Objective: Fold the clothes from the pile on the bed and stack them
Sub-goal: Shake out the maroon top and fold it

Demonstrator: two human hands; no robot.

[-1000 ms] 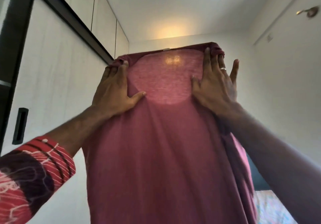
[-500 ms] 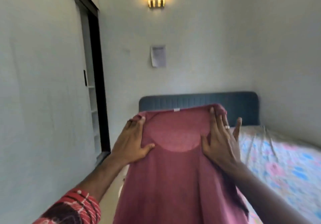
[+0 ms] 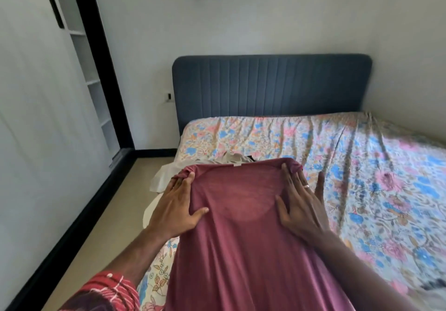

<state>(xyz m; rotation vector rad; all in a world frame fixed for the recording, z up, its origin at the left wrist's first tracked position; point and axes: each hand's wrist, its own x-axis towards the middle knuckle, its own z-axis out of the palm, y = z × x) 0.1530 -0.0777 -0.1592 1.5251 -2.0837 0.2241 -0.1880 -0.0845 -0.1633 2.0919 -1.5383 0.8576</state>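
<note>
L hand and R hand grip the red garment at top corners, thumbs in front. Beige clothes lie just beyond L fingertips, on the bed.

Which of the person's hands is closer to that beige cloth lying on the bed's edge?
The left hand. It grips the red shirt at its left shoulder, just in front of the beige cloth. The right hand holds the shirt's other shoulder, farther over the floral sheet.

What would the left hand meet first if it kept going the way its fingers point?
Probably the crumpled beige garment just beyond the left hand, which holds the dusty-red knit top; depth is unclear.
</note>
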